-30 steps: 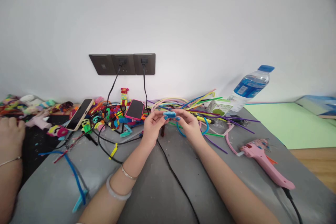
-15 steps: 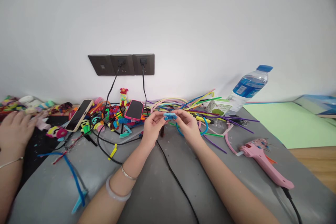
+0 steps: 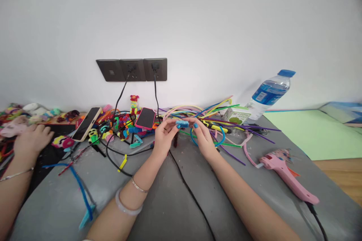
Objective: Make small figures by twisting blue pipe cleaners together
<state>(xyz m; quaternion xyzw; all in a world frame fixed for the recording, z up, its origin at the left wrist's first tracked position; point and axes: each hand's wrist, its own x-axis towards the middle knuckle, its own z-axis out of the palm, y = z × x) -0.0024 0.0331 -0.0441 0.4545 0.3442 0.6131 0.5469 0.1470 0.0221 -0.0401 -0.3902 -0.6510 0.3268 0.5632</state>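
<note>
Nearest, both forearms are cut off below, crossing the grey bench (image 3: 164,211) nearer than the pink-cased phone (image 3: 145,118); the left wears two bracelets. Left of and nearer than that phone lies one bent blue stem (image 3: 80,185). Far to its right and nearer lies one pink glue gun (image 3: 288,176), its cord leaving view.

Just right of the phone is one small blue fuzzy piece (image 3: 182,123), partly hidden by fingers. The left hand (image 3: 164,137) has its grip clamped on it, thumb and finger together. The right hand (image 3: 204,139) is at its right end; whether that grip pinches it, I cannot tell. A blue loop (image 3: 224,136) passes partly behind the right hand.

Well left of the phone are a co-worker's hand (image 3: 35,137), its arm cut off, and a second phone (image 3: 87,123).

Right of the pink-cased phone, fuzzy stems (image 3: 206,114) overlap too much to count. Beyond them stand one carton (image 3: 237,115), contents hidden, and one blue-capped bottle (image 3: 267,92), its fill hard to make out. Above the phone are three wall plates (image 3: 131,69), two holding plugs.
</note>
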